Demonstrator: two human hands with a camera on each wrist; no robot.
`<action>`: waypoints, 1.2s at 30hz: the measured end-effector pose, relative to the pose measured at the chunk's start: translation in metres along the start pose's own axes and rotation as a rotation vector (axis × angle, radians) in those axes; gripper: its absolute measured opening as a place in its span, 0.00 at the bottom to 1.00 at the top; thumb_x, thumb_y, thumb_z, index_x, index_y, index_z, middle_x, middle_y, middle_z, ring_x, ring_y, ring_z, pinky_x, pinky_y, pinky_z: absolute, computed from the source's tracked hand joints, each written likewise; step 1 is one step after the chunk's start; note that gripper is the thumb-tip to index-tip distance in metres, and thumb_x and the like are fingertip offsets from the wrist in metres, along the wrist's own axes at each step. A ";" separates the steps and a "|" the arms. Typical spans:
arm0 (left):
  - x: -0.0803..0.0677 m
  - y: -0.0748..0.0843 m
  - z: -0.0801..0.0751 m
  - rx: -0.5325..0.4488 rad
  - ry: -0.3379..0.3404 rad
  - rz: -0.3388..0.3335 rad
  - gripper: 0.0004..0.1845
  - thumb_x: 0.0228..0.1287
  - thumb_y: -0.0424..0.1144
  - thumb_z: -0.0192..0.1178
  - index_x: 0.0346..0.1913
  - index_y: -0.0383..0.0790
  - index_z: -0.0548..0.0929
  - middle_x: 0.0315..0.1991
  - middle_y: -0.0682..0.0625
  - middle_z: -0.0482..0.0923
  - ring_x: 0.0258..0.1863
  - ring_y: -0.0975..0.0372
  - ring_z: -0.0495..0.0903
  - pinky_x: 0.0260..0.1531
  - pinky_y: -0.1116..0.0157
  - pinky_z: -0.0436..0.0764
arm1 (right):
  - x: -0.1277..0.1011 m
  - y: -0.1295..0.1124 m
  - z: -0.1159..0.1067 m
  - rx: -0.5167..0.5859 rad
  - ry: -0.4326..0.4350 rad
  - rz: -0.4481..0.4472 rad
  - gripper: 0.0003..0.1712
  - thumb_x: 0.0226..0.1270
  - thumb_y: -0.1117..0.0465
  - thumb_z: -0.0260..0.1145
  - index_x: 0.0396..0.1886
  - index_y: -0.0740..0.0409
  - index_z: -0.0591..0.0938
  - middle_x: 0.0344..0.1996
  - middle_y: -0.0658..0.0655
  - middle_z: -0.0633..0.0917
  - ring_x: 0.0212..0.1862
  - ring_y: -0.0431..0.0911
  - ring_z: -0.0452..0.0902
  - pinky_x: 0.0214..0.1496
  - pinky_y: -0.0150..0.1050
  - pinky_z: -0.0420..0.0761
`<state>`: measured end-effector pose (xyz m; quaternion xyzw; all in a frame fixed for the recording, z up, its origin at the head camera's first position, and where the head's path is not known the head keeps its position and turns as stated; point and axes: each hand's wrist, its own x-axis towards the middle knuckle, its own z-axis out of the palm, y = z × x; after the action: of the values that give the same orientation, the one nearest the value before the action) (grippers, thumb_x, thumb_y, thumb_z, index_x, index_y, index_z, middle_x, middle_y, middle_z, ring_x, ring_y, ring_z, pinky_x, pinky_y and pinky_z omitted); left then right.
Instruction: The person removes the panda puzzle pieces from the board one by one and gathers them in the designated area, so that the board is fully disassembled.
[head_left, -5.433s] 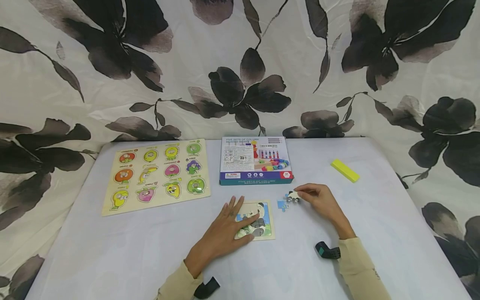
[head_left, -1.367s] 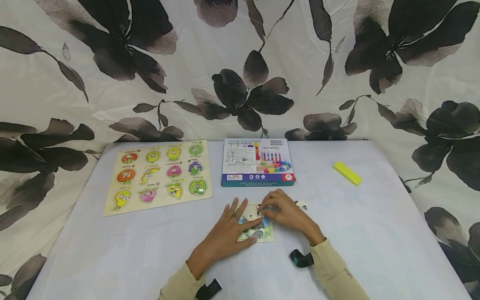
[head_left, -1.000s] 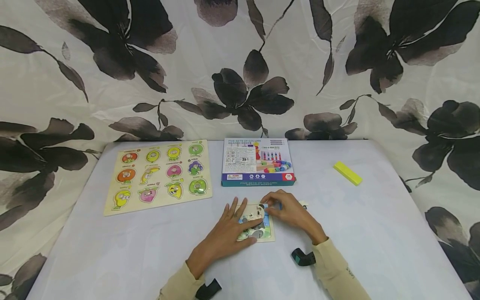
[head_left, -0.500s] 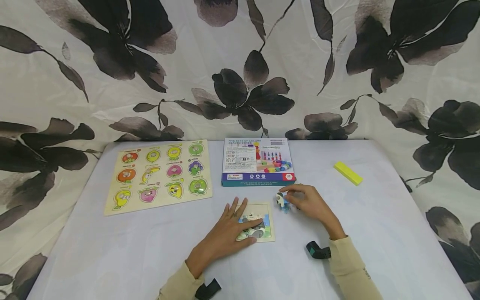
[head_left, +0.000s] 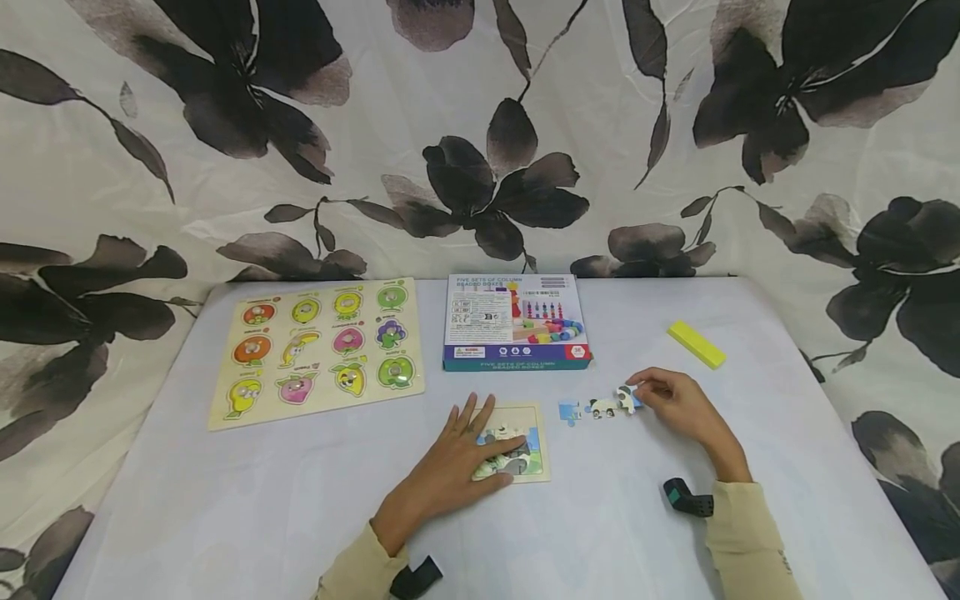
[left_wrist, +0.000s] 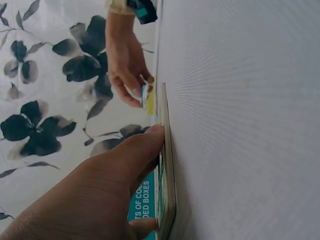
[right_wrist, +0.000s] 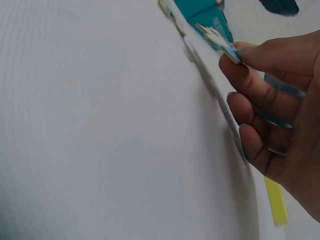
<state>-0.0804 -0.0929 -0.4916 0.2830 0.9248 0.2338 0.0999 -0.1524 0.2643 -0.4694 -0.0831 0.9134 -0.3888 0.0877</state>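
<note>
The right hand [head_left: 681,408] pinches a puzzle piece [head_left: 626,401] between its thumb and fingertips, the piece tilted up and showing white, black and blue. It is held over the table to the right of the puzzle board; whether its lower edge touches the tabletop or its neighbor is hard to tell. Just beside it lies a white-and-black piece [head_left: 602,408] with a panda face, and left of that a blue piece [head_left: 569,412], so at least 2 loose pieces lie between the right hand and the board.

The left hand [head_left: 450,467] grasps nothing: its fingers are spread and straight, the index finger and thumb lying across the puzzle board [head_left: 545,465]. The board lies flat, with part of a panda picture fitted inside its pale wooden frame; the fingers hide some of it.

Farther back, a printed box [head_left: 517,321] with a teal front edge stands behind the board. To the left is a larger board [head_left: 270,408] with 12 cartoon fruits in 3 rows. A yellow block [head_left: 697,344] lies beyond the right hand. All these are on a white table [head_left: 585,550], backed by a flowered cloth [head_left: 360,75].
</note>
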 end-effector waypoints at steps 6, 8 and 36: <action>-0.001 0.001 -0.002 -0.004 -0.003 0.002 0.26 0.66 0.61 0.52 0.67 0.65 0.70 0.77 0.42 0.41 0.75 0.46 0.33 0.71 0.43 0.39 | -0.004 0.007 -0.002 -0.036 -0.019 -0.009 0.10 0.66 0.69 0.62 0.44 0.58 0.84 0.36 0.55 0.84 0.36 0.45 0.73 0.38 0.31 0.75; -0.001 0.001 -0.002 -0.004 -0.003 0.003 0.26 0.67 0.60 0.52 0.67 0.65 0.70 0.77 0.42 0.41 0.75 0.46 0.33 0.71 0.43 0.39 | -0.003 0.005 -0.001 -0.058 -0.026 -0.020 0.11 0.65 0.69 0.61 0.44 0.58 0.85 0.38 0.55 0.84 0.35 0.45 0.73 0.37 0.32 0.75; -0.016 0.002 -0.014 0.045 -0.003 -0.112 0.27 0.61 0.59 0.60 0.65 0.66 0.73 0.74 0.31 0.41 0.72 0.34 0.36 0.69 0.41 0.50 | 0.014 -0.078 0.063 -0.035 -0.018 -0.316 0.09 0.67 0.65 0.63 0.43 0.59 0.86 0.40 0.53 0.86 0.40 0.44 0.78 0.43 0.40 0.81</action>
<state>-0.0703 -0.1059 -0.4779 0.2336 0.9440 0.2065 0.1078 -0.1454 0.1640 -0.4576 -0.2309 0.8946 -0.3811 0.0319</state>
